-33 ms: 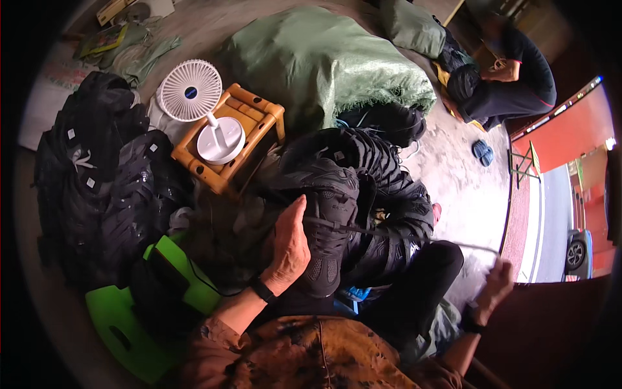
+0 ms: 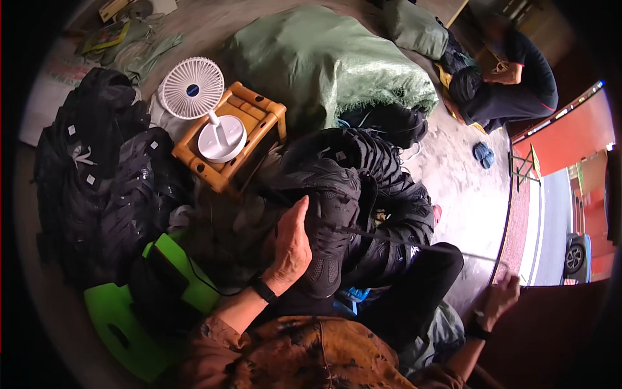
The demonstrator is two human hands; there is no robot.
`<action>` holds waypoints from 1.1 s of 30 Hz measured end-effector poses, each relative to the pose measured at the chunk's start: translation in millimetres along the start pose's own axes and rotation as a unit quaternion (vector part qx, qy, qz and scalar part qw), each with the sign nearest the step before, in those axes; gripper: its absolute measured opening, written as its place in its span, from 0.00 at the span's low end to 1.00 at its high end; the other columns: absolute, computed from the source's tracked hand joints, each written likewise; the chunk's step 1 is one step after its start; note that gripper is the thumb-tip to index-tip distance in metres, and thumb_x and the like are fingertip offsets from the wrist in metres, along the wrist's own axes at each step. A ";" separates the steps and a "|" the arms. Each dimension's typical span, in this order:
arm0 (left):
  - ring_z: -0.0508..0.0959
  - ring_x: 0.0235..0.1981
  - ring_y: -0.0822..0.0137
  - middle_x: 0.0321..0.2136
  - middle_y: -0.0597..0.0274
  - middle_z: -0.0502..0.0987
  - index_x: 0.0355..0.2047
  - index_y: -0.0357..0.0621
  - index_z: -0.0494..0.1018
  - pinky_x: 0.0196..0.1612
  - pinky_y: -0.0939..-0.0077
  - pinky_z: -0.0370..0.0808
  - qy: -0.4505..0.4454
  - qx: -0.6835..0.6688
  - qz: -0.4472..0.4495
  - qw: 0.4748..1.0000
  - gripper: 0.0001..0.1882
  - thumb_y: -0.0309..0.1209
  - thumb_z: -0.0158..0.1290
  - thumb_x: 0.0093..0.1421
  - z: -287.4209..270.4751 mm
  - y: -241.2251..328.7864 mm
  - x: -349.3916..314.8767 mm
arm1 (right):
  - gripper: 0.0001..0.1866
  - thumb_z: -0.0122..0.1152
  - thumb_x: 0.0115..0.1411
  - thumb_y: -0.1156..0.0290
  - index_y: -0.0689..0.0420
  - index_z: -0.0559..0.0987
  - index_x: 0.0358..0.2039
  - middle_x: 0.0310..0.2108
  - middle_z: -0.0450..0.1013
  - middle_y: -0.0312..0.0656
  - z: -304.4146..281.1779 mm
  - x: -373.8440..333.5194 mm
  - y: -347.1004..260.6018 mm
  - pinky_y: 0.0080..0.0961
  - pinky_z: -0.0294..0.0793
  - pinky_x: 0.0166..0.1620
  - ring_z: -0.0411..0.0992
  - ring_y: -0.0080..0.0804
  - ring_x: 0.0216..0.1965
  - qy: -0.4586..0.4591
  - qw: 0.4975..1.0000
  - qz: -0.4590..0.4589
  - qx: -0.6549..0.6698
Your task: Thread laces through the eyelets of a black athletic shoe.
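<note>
A black shoe [image 2: 332,236] with a mesh toe sits in front of me, its toe toward my body. My left hand [image 2: 291,246], fingers straight and together, lies against its left side. From the laced front a dark lace [image 2: 427,247] runs taut to the right. My right hand [image 2: 502,299] is closed on the lace's far end, out at the lower right. More black shoes [image 2: 395,207] are bunched over my right leg, just beyond the one being laced.
A white fan [image 2: 192,89] stands on a bamboo stool [image 2: 223,172]. Black shoes [image 2: 103,181] are heaped at left, near a lime-green plastic piece [image 2: 123,330]. Behind is a large green woven sack [image 2: 311,58]. Another person [image 2: 528,71] bends over work at far right, near blue slippers [image 2: 483,155].
My right hand has moved a little down and to the right, drawing the lace out farther. My left hand and the shoe stay nearly where they were.
</note>
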State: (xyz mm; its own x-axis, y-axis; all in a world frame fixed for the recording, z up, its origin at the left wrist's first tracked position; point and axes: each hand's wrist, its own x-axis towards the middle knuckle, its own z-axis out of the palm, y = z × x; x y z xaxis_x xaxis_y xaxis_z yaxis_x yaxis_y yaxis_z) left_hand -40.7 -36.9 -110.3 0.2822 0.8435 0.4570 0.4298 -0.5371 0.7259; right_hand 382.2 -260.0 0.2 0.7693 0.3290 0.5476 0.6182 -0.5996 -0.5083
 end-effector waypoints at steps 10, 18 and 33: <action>0.73 0.41 0.56 0.43 0.55 0.72 0.53 0.41 0.70 0.45 0.62 0.68 -0.015 0.121 0.033 0.992 0.21 0.19 0.49 0.58 -7.9 6.2 19.1 | 0.13 0.55 0.56 0.82 0.63 0.78 0.42 0.40 0.77 0.46 17.6 -110.5 -109.2 0.24 0.73 0.41 0.75 0.35 0.40 -0.291 0.935 -0.159 0.123; 0.72 0.36 0.63 0.28 0.67 0.73 0.32 0.49 0.75 0.45 0.62 0.64 -0.076 0.213 0.101 0.969 0.05 0.25 0.55 0.55 -46.1 -0.3 62.0 | 0.16 0.51 0.69 0.57 0.55 0.71 0.49 0.34 0.73 0.36 114.4 -184.1 -169.1 0.24 0.72 0.41 0.72 0.27 0.34 -0.480 0.311 0.595 0.564; 0.78 0.37 0.67 0.38 0.56 0.78 0.46 0.38 0.71 0.41 0.73 0.78 0.085 -0.517 -0.406 0.748 0.11 0.24 0.46 0.64 -142.2 -113.9 75.5 | 0.11 0.44 0.71 0.65 0.58 0.71 0.45 0.55 0.71 0.48 44.0 2.0 62.6 0.34 0.71 0.56 0.71 0.34 0.53 -0.193 0.682 0.383 0.592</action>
State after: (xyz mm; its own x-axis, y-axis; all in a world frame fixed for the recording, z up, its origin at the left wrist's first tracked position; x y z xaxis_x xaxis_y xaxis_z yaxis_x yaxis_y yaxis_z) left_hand -190.3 89.1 -85.4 0.1372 0.9240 -0.3568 -0.5190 0.3739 0.7687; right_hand 429.5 -264.8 -59.8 0.7837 0.5543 -0.2803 -0.4683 0.2308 -0.8529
